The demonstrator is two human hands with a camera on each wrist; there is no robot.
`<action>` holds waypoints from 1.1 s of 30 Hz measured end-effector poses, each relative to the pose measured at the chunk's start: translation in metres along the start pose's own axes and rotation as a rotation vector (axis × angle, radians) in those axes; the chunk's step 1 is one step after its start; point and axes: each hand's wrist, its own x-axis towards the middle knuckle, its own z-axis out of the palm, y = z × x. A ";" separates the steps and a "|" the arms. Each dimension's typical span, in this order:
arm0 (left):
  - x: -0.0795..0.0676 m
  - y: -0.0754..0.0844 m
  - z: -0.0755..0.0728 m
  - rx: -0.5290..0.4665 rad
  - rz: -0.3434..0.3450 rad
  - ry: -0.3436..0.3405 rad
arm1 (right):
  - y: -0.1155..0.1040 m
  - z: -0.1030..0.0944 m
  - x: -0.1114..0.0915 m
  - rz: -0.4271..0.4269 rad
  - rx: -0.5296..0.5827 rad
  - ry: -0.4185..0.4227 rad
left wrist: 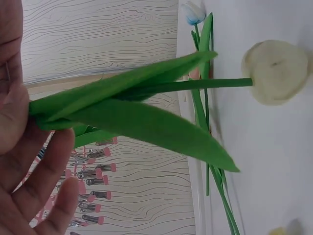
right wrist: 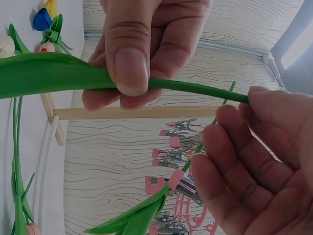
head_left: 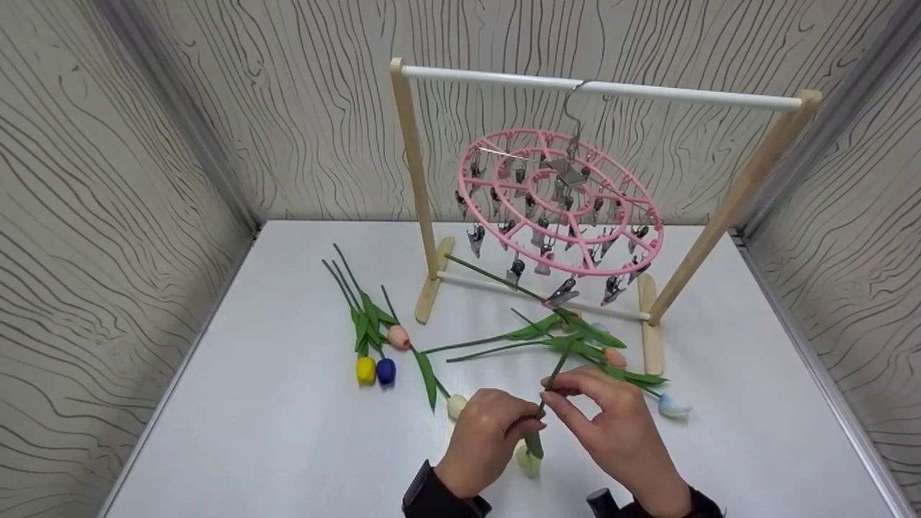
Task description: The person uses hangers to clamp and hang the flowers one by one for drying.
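Observation:
A cream-white artificial tulip (left wrist: 276, 73) is held between both hands, its bloom hanging below the left hand in the head view. My left hand (head_left: 489, 432) pinches it between thumb and fingers where the green leaves (left wrist: 146, 122) wrap the stem. Farther along the bare stem (right wrist: 195, 88), my right hand (head_left: 615, 414) pinches with thumb and forefinger, its other fingers loosely bent. Beyond the hands hangs a pink round clip hanger (head_left: 611, 273) with many metal clips. One clip (right wrist: 183, 186) grips another green stem, whose leaves hang downward in the right wrist view.
The hanger hooks onto a white rod (head_left: 683, 92) between wooden posts (head_left: 414, 165). Left on the table lie yellow (head_left: 365, 370), blue (head_left: 386, 371) and pink (head_left: 398, 337) tulips. Another cream tulip (head_left: 456, 407) lies by the left hand; peach (head_left: 614, 357) and light-blue (head_left: 673, 406) ones lie right.

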 end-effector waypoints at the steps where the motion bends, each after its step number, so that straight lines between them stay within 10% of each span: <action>1: 0.000 0.000 -0.001 -0.012 -0.004 -0.002 | 0.001 0.000 0.001 -0.004 0.001 -0.012; 10: 0.004 -0.002 -0.011 -0.241 -0.123 -0.100 | 0.006 -0.001 0.001 -0.165 0.002 -0.088; 21: 0.008 -0.003 -0.014 -0.346 -0.201 -0.166 | 0.007 -0.003 0.001 -0.144 -0.012 -0.115; 33: 0.056 -0.053 -0.041 -0.357 -0.284 0.027 | 0.007 -0.012 0.008 0.012 -0.072 0.040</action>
